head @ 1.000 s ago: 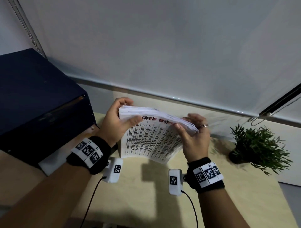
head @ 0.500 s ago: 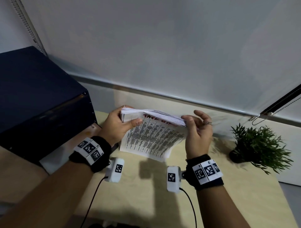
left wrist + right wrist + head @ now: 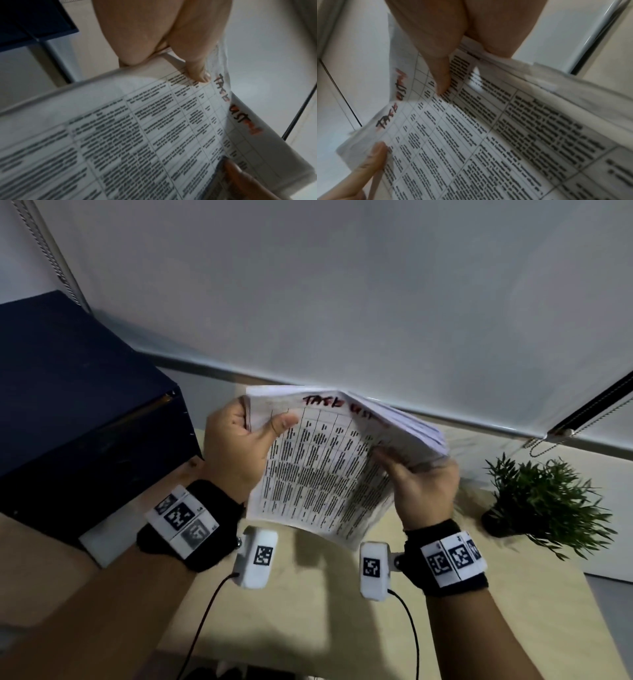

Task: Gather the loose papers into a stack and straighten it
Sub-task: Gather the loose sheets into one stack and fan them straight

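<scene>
Papers (image 3: 322, 474), gathered into one thick stack, are held up in the air between your two hands, above the light wooden table (image 3: 308, 611) and clear of its surface. The top sheet faces you: a printed grid of small text, with handwritten red and black lettering along its upper edge. The stack bends along a ridge near the middle, and its right half fans downward into loose, uneven edges. Your left hand (image 3: 239, 446) grips the upper left corner, thumb pressed flat on the printed face and fingers wrapped behind. Your right hand (image 3: 424, 484) holds the right side from below, thumb on the front sheet and fingers curled under the fanned pages. Each wrist wears a black band with square coded markers and a white camera unit. A dark box (image 3: 75, 405) sits to your left, and a small green plant (image 3: 544, 501) stands at your right beside the wall.
</scene>
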A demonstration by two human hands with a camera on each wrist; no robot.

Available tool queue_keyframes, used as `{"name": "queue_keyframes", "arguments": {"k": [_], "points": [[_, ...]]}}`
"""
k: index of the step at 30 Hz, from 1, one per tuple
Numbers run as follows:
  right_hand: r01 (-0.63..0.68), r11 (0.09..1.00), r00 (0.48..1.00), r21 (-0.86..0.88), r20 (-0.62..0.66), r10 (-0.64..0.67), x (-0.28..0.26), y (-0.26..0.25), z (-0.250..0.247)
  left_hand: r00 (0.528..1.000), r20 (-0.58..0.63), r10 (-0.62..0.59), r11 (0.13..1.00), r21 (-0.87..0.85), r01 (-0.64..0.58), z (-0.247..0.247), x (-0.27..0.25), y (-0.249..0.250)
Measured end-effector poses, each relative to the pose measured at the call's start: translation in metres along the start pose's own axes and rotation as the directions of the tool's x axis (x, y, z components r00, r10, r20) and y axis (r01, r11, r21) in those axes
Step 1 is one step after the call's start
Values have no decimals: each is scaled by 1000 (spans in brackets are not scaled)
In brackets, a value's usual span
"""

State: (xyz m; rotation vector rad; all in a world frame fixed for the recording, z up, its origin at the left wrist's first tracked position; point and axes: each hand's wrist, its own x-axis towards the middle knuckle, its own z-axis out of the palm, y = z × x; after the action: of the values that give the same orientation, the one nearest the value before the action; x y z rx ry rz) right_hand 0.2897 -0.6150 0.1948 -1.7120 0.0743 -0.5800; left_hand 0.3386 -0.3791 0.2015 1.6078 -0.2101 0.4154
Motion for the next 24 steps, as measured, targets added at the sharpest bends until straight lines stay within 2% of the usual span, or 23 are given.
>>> {"name": "queue_keyframes", "arguments": {"k": [1,5,7,10,14,16,18,21,23,24], "points": [[-2,1000,1000,-13,-2,2,-5,3,-1,1000,3,-7,999,33,7,-1,-5,-6],[-195,979,980,-61,22,196,-26,32,5,970,125,-207,977,70,199,-5,-33,-51],[-193,978,981,-74,22,195,-29,38,7,963,142,-227,973,59,221,-2,-40,-58],[-101,994,995,-35,6,101,-24,22,7,987,87,-135,991,36,133,3,-33,-44],[16,1000,1000,10,20,-17,-8,0,0,997,77,-19,999,-29,22,6,-12,-15],[-55,997,996,50,70,52,-2,-1,-4,995,94,-42,994,-93,51,1,-1,-10],[-119,993,985,5,124,117,-1,4,-6,990,131,-59,987,-139,77,-5,8,-15],[-155,988,983,-16,93,156,-7,16,0,962,203,-185,956,-188,223,-13,7,-38],[-175,985,983,0,54,175,-11,21,6,926,260,-275,952,-61,300,-12,-5,-50],[-188,982,981,3,42,187,-11,21,9,921,252,-297,952,-1,307,-9,-9,-57]]}}
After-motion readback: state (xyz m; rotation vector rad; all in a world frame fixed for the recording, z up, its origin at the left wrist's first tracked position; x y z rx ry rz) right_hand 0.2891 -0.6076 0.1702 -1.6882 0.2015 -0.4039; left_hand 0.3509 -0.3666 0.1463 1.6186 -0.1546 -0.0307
